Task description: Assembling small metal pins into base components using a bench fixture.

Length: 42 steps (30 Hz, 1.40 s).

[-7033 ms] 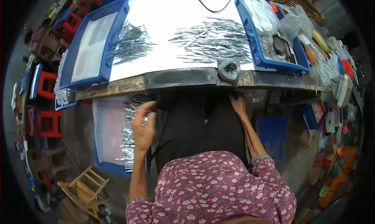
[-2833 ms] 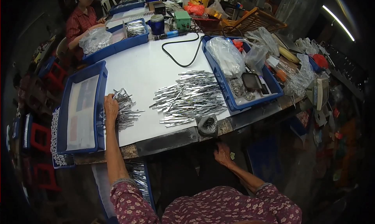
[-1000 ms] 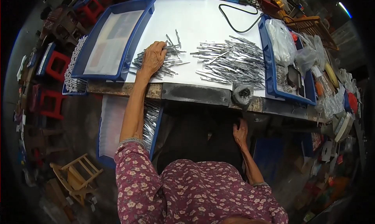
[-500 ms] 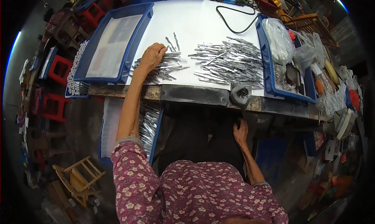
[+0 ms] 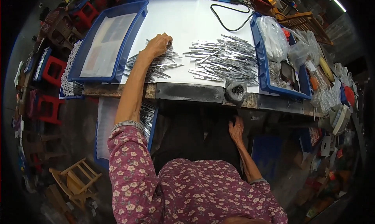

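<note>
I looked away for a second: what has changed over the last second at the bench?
The left hand slid from the near side of the small pile of metal pieces to its far edge, fingers curled onto the pieces there. Whether it grips any cannot be told. The right hand stayed on the lap below the table edge; the large pile and blue tray are unchanged.

I note a small pile of thin silvery metal pieces lying on the white table, near its front edge and just right of a blue tray. The pieces lie flat, criss-crossed and fanned out. A larger heap of the same pieces lies apart, further right.
</note>
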Tool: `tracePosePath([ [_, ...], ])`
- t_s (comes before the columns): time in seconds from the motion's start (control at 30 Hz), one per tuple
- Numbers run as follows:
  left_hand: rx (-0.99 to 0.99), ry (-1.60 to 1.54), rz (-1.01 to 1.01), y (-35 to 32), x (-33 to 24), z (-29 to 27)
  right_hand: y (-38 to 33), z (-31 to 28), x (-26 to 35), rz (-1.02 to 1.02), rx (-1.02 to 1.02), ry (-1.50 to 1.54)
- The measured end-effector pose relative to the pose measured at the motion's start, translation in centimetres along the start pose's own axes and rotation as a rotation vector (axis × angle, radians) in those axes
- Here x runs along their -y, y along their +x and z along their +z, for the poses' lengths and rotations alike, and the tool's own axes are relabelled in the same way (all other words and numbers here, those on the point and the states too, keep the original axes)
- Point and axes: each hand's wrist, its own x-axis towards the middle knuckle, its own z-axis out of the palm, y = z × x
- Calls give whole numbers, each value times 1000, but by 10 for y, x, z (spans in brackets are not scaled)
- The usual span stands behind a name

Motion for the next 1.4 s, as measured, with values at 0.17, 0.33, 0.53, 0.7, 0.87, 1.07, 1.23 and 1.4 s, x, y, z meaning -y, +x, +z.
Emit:
tracePosePath([
  [0.17,-100,43,-16,-19,0,-4,0,3,-4,10,-11,-3],
  [0.33,-71,34,-59,-30,1,-6,1,-3,2,20,32,6],
  [0.53,-58,81,-111,-32,-7,-4,0,-5,-2,46,11,14],
  [0.7,-107,128,-157,-32,-15,0,2,-13,9,124,44,101],
  [0.87,-25,-22,-92,-26,-25,4,-2,-15,10,136,58,108],
  [1.07,-1,-3,-104,-21,-40,3,-10,-23,7,156,44,143],
  [1.23,-14,-32,-48,-22,-32,2,-9,-39,17,316,37,299],
  [1.4,-126,-110,81,-21,-27,14,0,-73,42,261,-94,505],
])
